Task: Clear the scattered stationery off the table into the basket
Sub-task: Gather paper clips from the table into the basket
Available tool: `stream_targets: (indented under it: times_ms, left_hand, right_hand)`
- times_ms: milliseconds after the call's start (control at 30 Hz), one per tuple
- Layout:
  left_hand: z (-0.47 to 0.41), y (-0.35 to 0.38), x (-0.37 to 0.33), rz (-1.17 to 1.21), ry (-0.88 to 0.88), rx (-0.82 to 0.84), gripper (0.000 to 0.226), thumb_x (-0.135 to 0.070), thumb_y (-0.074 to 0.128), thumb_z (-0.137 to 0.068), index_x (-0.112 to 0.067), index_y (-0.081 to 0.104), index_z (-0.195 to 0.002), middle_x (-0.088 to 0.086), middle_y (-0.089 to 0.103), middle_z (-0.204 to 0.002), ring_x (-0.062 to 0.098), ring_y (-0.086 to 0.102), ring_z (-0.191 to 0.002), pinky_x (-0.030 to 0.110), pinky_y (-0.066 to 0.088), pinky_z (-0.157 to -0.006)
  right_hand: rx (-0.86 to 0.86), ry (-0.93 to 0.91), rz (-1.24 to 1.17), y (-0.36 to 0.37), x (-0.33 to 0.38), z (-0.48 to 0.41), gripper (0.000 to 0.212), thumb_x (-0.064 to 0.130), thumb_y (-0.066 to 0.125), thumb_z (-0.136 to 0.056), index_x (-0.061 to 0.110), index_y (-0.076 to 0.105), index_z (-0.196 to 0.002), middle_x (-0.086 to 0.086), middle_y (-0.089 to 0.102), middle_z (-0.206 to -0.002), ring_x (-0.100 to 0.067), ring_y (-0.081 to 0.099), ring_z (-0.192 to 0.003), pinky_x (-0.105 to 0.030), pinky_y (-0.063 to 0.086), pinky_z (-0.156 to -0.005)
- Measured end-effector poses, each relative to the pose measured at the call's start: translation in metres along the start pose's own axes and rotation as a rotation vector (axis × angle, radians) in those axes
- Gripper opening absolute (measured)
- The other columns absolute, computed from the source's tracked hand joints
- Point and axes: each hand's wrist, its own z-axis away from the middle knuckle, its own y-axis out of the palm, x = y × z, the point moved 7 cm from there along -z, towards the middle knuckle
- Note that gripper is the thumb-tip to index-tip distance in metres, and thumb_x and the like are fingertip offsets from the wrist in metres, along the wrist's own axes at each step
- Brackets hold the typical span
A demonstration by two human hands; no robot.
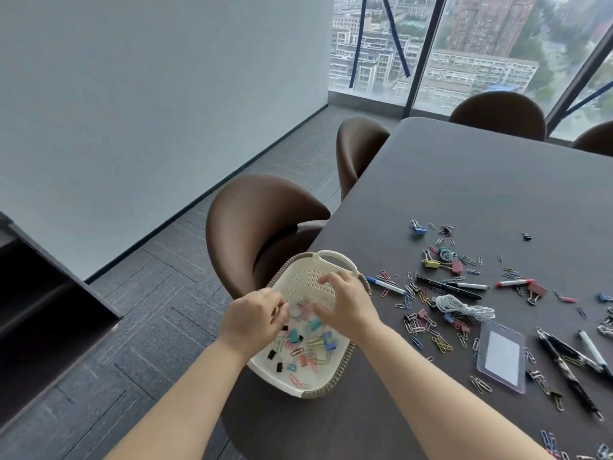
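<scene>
A cream perforated basket (335, 260) with a brown woven rim sits at the table's left edge, partly overhanging it. Several coloured binder clips and paper clips (306, 350) lie inside. Both hands hover over the basket. My left hand (253, 318) has its fingers curled together; I cannot tell if it holds anything. My right hand (345, 305) has its fingers spread apart, palm down. To the right, paper clips (428, 330), markers (447, 288), a white cord (464, 307) and a badge holder (502, 355) lie scattered on the dark table (481, 180).
A brown chair (262, 220) stands right behind the basket, with more chairs (358, 144) along the far sides. More pens (570, 366) and clips lie near the right edge. A dark cabinet (43, 293) stands at the left, over grey floor tiles.
</scene>
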Motion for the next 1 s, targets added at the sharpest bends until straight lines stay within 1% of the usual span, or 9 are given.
stream_targets:
  times_ms: [133,200,300,567,700,767,833,933,1000]
  left_hand:
    - [0.004,0.003,-0.003,-0.044,0.01,0.023,0.031,-0.038,0.038,-0.082,-0.019,0.057,-0.065,-0.008,0.056,-0.059,0.009,0.054,-0.05,0.021,0.039,-0.039]
    - [0.002,0.003,-0.012,-0.066,0.021,0.024,0.031,-0.038,0.039,-0.081,-0.02,0.057,-0.065,-0.008,0.056,-0.059,0.008,0.054,-0.051,0.019,0.037,-0.04]
    - [-0.007,0.008,-0.042,-0.058,0.07,0.029,0.031,-0.036,0.038,-0.082,-0.019,0.058,-0.066,-0.008,0.058,-0.062,0.01,0.054,-0.052,0.019,0.037,-0.041]
    - [-0.021,0.073,-0.193,0.09,0.295,0.086,0.022,-0.03,0.044,-0.077,-0.018,0.063,-0.074,-0.002,0.06,-0.075,0.018,0.057,-0.068,0.027,0.048,-0.055]
    - [0.009,0.135,-0.241,0.118,0.348,0.259,0.041,-0.041,0.042,-0.076,-0.017,0.066,-0.099,0.002,0.063,-0.102,0.018,0.051,-0.097,0.034,0.057,-0.069]
    - [0.036,0.173,-0.251,-0.019,0.366,0.416,0.059,-0.052,0.038,-0.077,-0.015,0.06,-0.117,0.006,0.059,-0.123,0.02,0.039,-0.118,0.041,0.051,-0.088]
    - [0.067,0.205,-0.254,-0.126,0.371,0.524,0.068,-0.06,0.031,-0.08,-0.015,0.049,-0.129,0.008,0.048,-0.136,0.027,0.022,-0.133,0.046,0.035,-0.102]
    - [0.1,0.234,-0.262,-0.134,0.343,0.68,0.071,-0.062,0.013,-0.088,-0.016,0.04,-0.135,0.011,0.042,-0.141,0.023,-0.004,-0.142,0.045,0.008,-0.106]
    - [0.102,0.243,-0.28,-0.12,0.347,0.711,0.071,-0.062,0.008,-0.089,-0.016,0.039,-0.134,0.012,0.044,-0.139,0.022,-0.008,-0.142,0.044,0.002,-0.106]
  right_hand:
    - [-0.141,-0.074,0.084,-0.017,0.003,0.013,0.016,0.024,0.051,-0.091,0.016,0.063,-0.098,0.001,0.066,-0.099,-0.021,0.06,-0.088,-0.03,0.046,-0.069]
    - [-0.263,-0.122,0.1,-0.031,0.0,0.023,0.016,0.022,0.051,-0.091,0.013,0.064,-0.091,-0.001,0.068,-0.091,-0.026,0.061,-0.08,-0.032,0.045,-0.064]
    - [-0.383,-0.137,0.121,-0.056,-0.025,0.043,0.015,0.016,0.053,-0.085,0.011,0.065,-0.09,-0.005,0.068,-0.087,-0.029,0.06,-0.079,-0.036,0.048,-0.069]
    - [-0.504,0.228,0.193,-0.12,-0.173,0.153,0.018,0.009,0.056,-0.079,0.008,0.064,-0.096,-0.01,0.067,-0.095,-0.034,0.059,-0.086,-0.041,0.047,-0.08]
    - [-0.504,0.402,0.248,-0.129,-0.239,0.224,0.019,0.004,0.064,-0.075,0.007,0.064,-0.094,-0.01,0.068,-0.091,-0.034,0.061,-0.082,-0.042,0.05,-0.076]
    - [-0.502,0.479,0.256,-0.126,-0.263,0.261,0.022,0.004,0.065,-0.073,0.009,0.064,-0.095,-0.01,0.068,-0.093,-0.034,0.061,-0.083,-0.042,0.051,-0.074]
    - [-0.509,0.554,0.288,-0.119,-0.281,0.297,0.024,0.01,0.063,-0.071,0.01,0.065,-0.095,-0.009,0.068,-0.096,-0.034,0.063,-0.086,-0.043,0.051,-0.074]
    - [-0.515,0.715,0.308,-0.103,-0.306,0.35,0.035,0.016,0.071,-0.071,0.008,0.064,-0.105,-0.014,0.065,-0.112,-0.037,0.061,-0.103,-0.049,0.049,-0.082]
    - [-0.478,0.815,0.317,-0.091,-0.317,0.382,0.044,0.034,0.054,-0.08,0.007,0.059,-0.115,-0.015,0.058,-0.125,-0.037,0.053,-0.116,-0.052,0.043,-0.093]
